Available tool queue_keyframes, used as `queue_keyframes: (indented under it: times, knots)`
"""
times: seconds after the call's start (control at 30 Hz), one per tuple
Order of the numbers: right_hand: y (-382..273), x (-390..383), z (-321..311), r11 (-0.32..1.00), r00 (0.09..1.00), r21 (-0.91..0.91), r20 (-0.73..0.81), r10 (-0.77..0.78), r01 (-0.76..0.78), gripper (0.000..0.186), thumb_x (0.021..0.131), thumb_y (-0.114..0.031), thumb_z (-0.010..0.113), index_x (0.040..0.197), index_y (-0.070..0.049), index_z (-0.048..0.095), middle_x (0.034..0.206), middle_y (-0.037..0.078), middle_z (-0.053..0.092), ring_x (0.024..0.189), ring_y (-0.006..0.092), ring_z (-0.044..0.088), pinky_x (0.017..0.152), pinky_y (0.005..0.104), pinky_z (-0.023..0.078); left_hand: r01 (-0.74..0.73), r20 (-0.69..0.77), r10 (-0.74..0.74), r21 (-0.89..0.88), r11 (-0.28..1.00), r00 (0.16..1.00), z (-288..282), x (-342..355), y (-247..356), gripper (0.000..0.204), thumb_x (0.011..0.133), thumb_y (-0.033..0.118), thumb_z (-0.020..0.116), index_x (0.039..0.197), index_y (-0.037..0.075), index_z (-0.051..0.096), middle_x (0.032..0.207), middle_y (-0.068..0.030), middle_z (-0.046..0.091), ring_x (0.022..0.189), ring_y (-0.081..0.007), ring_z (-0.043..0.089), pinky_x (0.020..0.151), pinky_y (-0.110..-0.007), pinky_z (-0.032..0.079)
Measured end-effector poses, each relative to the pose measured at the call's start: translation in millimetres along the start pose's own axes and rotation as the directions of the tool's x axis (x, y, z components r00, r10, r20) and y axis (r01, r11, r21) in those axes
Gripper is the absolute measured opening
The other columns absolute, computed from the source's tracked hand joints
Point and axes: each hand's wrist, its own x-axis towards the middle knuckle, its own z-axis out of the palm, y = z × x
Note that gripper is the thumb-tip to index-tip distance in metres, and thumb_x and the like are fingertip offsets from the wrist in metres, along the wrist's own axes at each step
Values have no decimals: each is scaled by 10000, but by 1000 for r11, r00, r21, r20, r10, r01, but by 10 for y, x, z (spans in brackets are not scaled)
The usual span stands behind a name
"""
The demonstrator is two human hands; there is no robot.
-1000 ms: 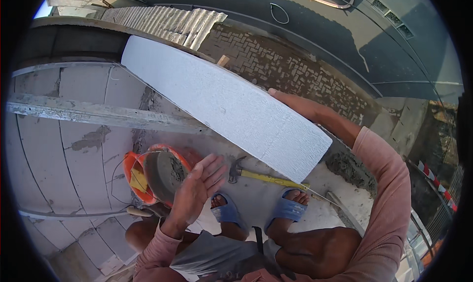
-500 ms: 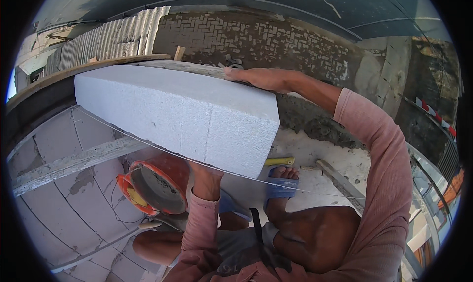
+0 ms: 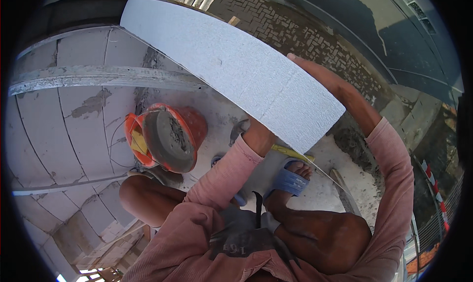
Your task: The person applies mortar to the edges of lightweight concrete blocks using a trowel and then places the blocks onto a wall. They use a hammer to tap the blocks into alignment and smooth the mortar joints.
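A long pale aerated concrete block [image 3: 226, 60] lies slantwise in front of me, its rough face toward me. My right hand [image 3: 318, 74] is closed against the block's far side, the fingertips mostly hidden behind it. At the near lower edge, my left hand [image 3: 261, 134] reaches beneath the block, and its fingers are out of sight. A thin string [image 3: 325, 174] runs along the block's near edge and past its right end.
An orange bucket [image 3: 197, 124] of grey mortar stands left, by a block wall [image 3: 39, 119] and a wooden batten [image 3: 108, 75]. A yellow bar-shaped thing [image 3: 283, 152] lies near my sandalled foot [image 3: 295, 176]. Wet mortar [image 3: 352, 144] sits right of the block; paving [image 3: 261, 13] lies beyond.
The view has shifted and turned, so the block appears more slanted and the bucket higher. My right hand sits lower on the block's far side; both hands remain at the block.
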Motion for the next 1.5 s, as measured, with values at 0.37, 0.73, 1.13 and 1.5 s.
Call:
queue_keyframes:
  times: [0.37, 0.73, 1.13, 1.5]
  knots:
    - [-243, -86, 29, 996, 998, 57, -17, -62, 63, 621, 1125, -494, 422, 1454, 6, 586, 1378, 126, 645, 1202, 177, 628, 1021, 340, 500, -52, 45, 60, -153, 987, 997, 84, -60, 3, 655, 1124, 495, 361, 1641, 100, 282, 1631, -155, 409, 1450, -337, 473, 1161, -476, 470]
    - [-361, -153, 171, 1000, 986, -11, -165, -22, 20, 603, 1133, -479, 412, 1423, 10, 612, 1318, 136, 666, 1142, 181, 629, 994, 339, 501, -67, 61, 87, -271, 960, 994, 80, -46, -82, 681, 1116, 534, 343, 1642, 106, 281, 1640, -154, 397, 1451, -339, 472, 1168, -486, 458]
    - [-177, -165, 7, 999, 984, -32, -176, -12, 6, 751, 1089, -606, 415, 1453, 30, 583, 1359, 200, 645, 1198, 249, 625, 1008, 370, 491, 19, 114, 29, -402, 916, 993, 48, 19, -192, 709, 1107, 576, 322, 1643, 113, 281, 1649, -153, 383, 1453, -342, 471, 1174, -496, 445]
    - [-132, -58, -58, 992, 987, -72, -133, 90, -100, 820, 1077, -663, 374, 1503, 18, 539, 1457, 236, 582, 1311, 310, 556, 1106, 435, 429, 107, 105, -67, -438, 892, 992, 43, -31, -130, 661, 1114, 519, 374, 1624, 101, 324, 1599, -149, 446, 1469, -322, 452, 1157, -485, 463]
